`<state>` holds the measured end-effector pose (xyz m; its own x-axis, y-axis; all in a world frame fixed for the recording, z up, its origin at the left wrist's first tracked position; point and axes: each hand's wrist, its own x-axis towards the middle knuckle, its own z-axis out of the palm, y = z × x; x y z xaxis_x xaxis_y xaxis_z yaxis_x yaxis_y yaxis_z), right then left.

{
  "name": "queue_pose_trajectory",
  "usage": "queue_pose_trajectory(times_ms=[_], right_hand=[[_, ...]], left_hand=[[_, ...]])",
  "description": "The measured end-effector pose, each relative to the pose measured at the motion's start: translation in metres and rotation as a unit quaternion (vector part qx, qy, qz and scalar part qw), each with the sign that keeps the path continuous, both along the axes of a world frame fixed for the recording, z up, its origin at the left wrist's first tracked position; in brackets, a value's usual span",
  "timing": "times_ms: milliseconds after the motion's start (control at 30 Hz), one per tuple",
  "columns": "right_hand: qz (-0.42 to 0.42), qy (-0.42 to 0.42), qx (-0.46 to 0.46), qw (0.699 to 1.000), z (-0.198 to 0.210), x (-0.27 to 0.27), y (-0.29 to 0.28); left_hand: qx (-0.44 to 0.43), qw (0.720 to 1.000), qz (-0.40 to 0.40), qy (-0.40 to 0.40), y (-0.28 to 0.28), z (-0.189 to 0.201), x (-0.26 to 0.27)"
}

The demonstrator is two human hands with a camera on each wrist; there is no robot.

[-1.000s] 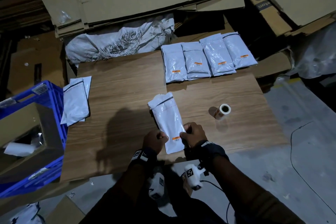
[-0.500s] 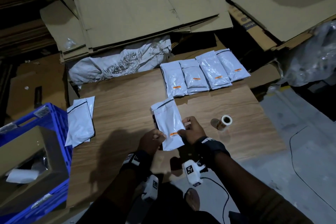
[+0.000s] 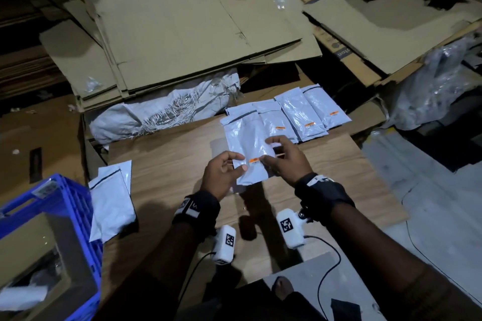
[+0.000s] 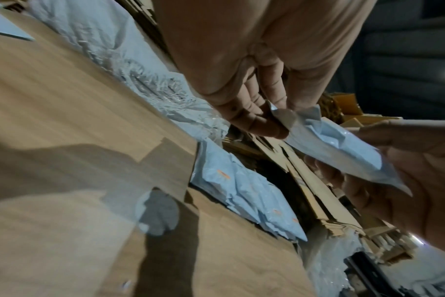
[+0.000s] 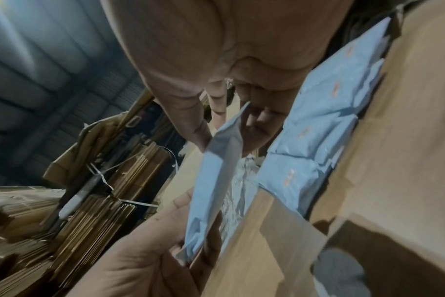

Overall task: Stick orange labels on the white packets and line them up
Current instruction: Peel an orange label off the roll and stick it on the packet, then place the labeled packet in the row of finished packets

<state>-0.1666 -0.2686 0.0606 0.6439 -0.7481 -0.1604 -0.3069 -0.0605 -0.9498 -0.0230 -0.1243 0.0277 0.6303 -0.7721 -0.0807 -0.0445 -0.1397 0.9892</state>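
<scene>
A white packet (image 3: 246, 143) with an orange label (image 3: 254, 160) near its lower end is held in the air above the wooden table (image 3: 161, 172). My left hand (image 3: 238, 164) pinches its lower left edge. My right hand (image 3: 267, 151) grips its right edge beside the label. In the left wrist view my left hand's fingers (image 4: 257, 122) pinch a corner of the packet (image 4: 338, 148). The right wrist view shows the same packet (image 5: 216, 180) edge-on. Labelled packets (image 3: 300, 117) lie side by side at the table's back edge; the held packet covers the leftmost one.
Unlabelled white packets (image 3: 112, 200) lie stacked at the table's left edge, next to a blue crate (image 3: 73, 206). The label roll (image 4: 158, 213) stands on the table under my hands. A crumpled white sack (image 3: 161, 112) and flattened cardboard (image 3: 195, 34) lie behind the table.
Both hands have lifted the labelled packet off the table and carried it forward, towards the row at the back. The head view has tilted up.
</scene>
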Motion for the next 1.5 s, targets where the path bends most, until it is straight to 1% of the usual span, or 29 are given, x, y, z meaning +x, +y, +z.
queue_pose_trajectory(times_ms=[100,167,267,367,500,633,733,833,900,1067,1200,1267,1367,1433,1500], right_hand=[[0.016,0.01,-0.073,0.997,0.018,-0.007,-0.028],[0.016,0.025,-0.104,0.994,0.024,-0.014,-0.05],[0.014,0.044,-0.127,0.991,0.025,-0.027,-0.087],[0.007,0.07,-0.13,0.989,0.019,-0.041,-0.124],[0.005,0.093,-0.131,0.987,0.002,-0.054,-0.179],[0.01,0.117,-0.135,0.984,-0.021,-0.055,-0.243],[0.029,0.124,-0.134,0.983,-0.048,-0.046,-0.274],[0.049,0.143,-0.124,0.981,-0.072,-0.04,-0.294],[0.059,0.154,-0.125,0.978,-0.083,-0.038,-0.306],[0.104,0.196,-0.132,0.966,-0.104,-0.036,-0.325],[0.14,0.192,-0.12,0.964,-0.106,-0.039,-0.329],[0.149,0.186,-0.12,0.964,-0.103,-0.042,-0.33],[0.143,0.173,-0.15,0.963,-0.091,-0.044,-0.329],[0.128,0.161,-0.168,0.964,-0.078,-0.045,-0.324],[0.11,0.133,-0.165,0.971,-0.062,-0.045,-0.315]], left_hand=[[-0.011,1.0,-0.015,-0.01,-0.027,0.014,0.0],[-0.01,0.999,-0.041,-0.019,-0.047,0.021,-0.003],[0.002,0.996,-0.078,-0.036,-0.082,0.024,-0.012],[0.025,0.992,-0.109,-0.065,-0.118,0.026,-0.023],[0.071,0.986,-0.129,-0.082,-0.172,0.015,-0.038],[0.111,0.982,-0.118,-0.093,-0.232,0.003,-0.05],[0.149,0.975,-0.115,-0.118,-0.265,-0.019,-0.051],[0.207,0.965,-0.116,-0.109,-0.289,-0.043,-0.052],[0.229,0.96,-0.114,-0.111,-0.302,-0.056,-0.051],[0.239,0.959,-0.092,-0.119,-0.319,-0.081,-0.05],[0.237,0.956,-0.088,-0.147,-0.312,-0.092,-0.049],[0.236,0.957,-0.08,-0.148,-0.309,-0.09,-0.047],[0.225,0.96,-0.069,-0.152,-0.301,-0.084,-0.04],[0.196,0.967,-0.056,-0.154,-0.29,-0.077,-0.036],[0.171,0.976,-0.034,-0.131,-0.276,-0.064,-0.036]])
